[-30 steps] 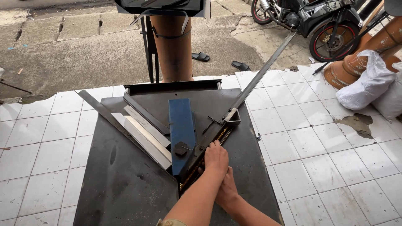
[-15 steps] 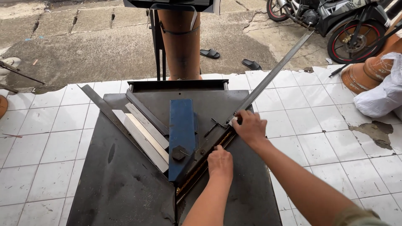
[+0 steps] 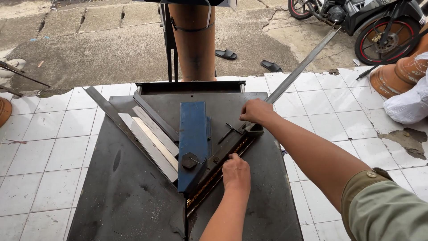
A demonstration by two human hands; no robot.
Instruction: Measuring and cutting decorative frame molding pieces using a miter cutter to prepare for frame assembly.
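A black metal work table [image 3: 133, 196] carries a blue upright metal block [image 3: 192, 134] at its middle. Along the right side of the block a dark moulding strip with a gold pattern [image 3: 209, 189] lies diagonally in a metal guide. My left hand [image 3: 236, 173] presses down on this strip, fingers curled over it. My right hand [image 3: 256, 111] reaches further away and grips the metal bracket at the far end of the guide. From that bracket a long grey metal bar [image 3: 303, 67] rises toward the upper right.
Pale flat strips [image 3: 149, 136] and a dark angled fence [image 3: 113, 116] lie left of the blue block. A brown post [image 3: 194, 40] stands behind the table. White floor tiles surround it; a motorbike [image 3: 356, 18], clay pots [image 3: 401, 73] and a white sack [image 3: 410, 105] are at right.
My right hand left the spot beside my left hand and moved up along the guide to the bracket at its far end. My left hand stayed on the moulding strip.
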